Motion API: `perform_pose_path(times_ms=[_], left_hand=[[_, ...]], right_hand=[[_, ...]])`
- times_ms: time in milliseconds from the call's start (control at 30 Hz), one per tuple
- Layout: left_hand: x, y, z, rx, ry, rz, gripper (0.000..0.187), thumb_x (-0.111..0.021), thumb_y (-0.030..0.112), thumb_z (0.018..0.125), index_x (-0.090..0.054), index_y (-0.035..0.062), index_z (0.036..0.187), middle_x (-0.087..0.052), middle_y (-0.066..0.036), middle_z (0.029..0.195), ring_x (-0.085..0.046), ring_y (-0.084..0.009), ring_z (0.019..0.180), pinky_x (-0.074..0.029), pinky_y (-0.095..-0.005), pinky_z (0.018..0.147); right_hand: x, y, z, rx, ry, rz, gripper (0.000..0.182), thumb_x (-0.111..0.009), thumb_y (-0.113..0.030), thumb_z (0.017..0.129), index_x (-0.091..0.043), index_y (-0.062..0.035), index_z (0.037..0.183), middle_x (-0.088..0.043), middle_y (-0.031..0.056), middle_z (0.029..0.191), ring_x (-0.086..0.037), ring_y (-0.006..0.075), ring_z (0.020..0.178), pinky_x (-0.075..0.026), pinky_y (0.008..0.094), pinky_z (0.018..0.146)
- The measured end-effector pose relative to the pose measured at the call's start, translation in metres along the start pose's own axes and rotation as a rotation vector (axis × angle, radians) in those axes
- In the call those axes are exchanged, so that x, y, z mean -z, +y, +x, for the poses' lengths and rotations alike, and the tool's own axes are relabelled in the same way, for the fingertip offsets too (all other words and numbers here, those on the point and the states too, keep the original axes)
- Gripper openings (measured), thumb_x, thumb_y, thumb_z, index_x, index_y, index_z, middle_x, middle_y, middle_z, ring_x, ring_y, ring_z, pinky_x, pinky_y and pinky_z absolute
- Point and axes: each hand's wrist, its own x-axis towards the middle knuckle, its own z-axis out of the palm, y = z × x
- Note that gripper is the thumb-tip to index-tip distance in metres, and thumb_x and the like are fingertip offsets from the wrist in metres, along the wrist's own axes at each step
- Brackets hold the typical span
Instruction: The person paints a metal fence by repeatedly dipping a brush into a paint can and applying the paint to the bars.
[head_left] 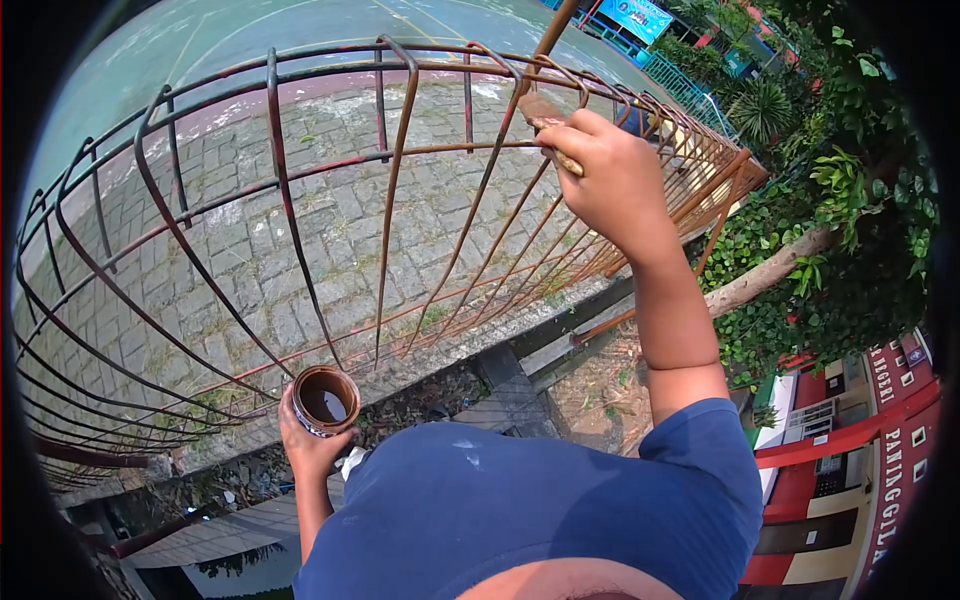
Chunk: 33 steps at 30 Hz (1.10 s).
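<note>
Your right hand (605,180) is closed around a paintbrush (545,125), held up and far out against the rusty metal fence (330,200). The brush's worn head sticks out to the left of your knuckles and lies on one of the slanting bars near the fence's top rail; the long axis of the brush runs from upper left to lower right, crossing the bar rather than following it. Your left hand (310,445) is low and near, close to your body, gripping a small tin of brown paint (326,400) from below, its mouth open and facing up, liquid visible inside. So the tin lies down, to the left and nearer to you than the brush hand, well apart from it, with a wide stretch of fence bars between the two. The bars fan out from near the tin toward the top rail, and the one under the brush slants upward to the right. Beyond the fence lies a paved stone ground (330,150); greenery (850,200) stands at the right.
</note>
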Motion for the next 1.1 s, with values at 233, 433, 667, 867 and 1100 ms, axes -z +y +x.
perform_pose_path(times_ms=[233, 433, 667, 867, 1100], left_hand=[[-0.001, 0.003, -0.003, -0.023, 0.003, 0.004, 0.131, -0.102, 0.033, 0.04, -0.037, 0.0095, 0.151, -0.048, -0.019, 0.147, -0.048, -0.0382, 0.137, -0.042, -0.0474, 0.114], [-0.002, 0.0, -0.006, -0.038, 0.003, 0.009, 0.13, -0.102, 0.034, 0.04, -0.037, 0.0082, 0.15, -0.05, -0.019, 0.145, -0.049, -0.0378, 0.135, -0.043, -0.0467, 0.114], [0.001, 0.004, -0.001, -0.008, 0.015, -0.017, 0.129, -0.101, 0.033, 0.041, -0.037, 0.0061, 0.15, -0.049, -0.019, 0.146, -0.049, -0.0376, 0.135, -0.042, -0.0462, 0.114], [-0.003, -0.011, 0.007, -0.092, 0.041, -0.009, 0.131, -0.101, 0.033, 0.042, -0.035, 0.0056, 0.151, -0.049, -0.02, 0.146, -0.048, -0.0389, 0.136, -0.041, -0.0463, 0.115], [-0.007, 0.016, 0.014, -0.053, 0.037, -0.106, 0.127, -0.101, 0.023, 0.04, -0.039, 0.0013, 0.149, -0.054, -0.019, 0.141, -0.052, -0.0357, 0.133, -0.042, -0.045, 0.113]], right_hand=[[-0.018, 0.014, 0.008, 0.014, -0.006, -0.022, 0.021, -0.068, -0.012, 0.085, -0.076, -0.0199, 0.103, -0.068, 0.0026, 0.094, -0.07, 0.0296, 0.076, -0.057, 0.0406, 0.065], [-0.025, 0.016, -0.001, -0.03, 0.015, -0.01, 0.02, -0.071, -0.012, 0.083, -0.076, -0.019, 0.101, -0.068, 0.0034, 0.095, -0.07, 0.0303, 0.078, -0.057, 0.0405, 0.066], [0.032, 0.011, -0.074, -0.261, 0.277, 0.574, 0.021, -0.076, 0.009, 0.079, -0.077, -0.0025, 0.097, -0.071, 0.0128, 0.091, -0.069, 0.0212, 0.077, -0.054, 0.0324, 0.068], [0.02, 0.046, -0.078, -0.299, 0.4, 0.354, 0.018, -0.076, 0.006, 0.08, -0.076, -0.0029, 0.096, -0.071, 0.0115, 0.09, -0.07, 0.0252, 0.077, -0.053, 0.0321, 0.069], [-0.056, 0.088, -0.04, -0.233, 0.143, -0.039, 0.022, -0.071, -0.011, 0.084, -0.076, -0.0215, 0.103, -0.071, 0.0005, 0.103, -0.072, 0.0274, 0.081, -0.059, 0.0409, 0.067]])
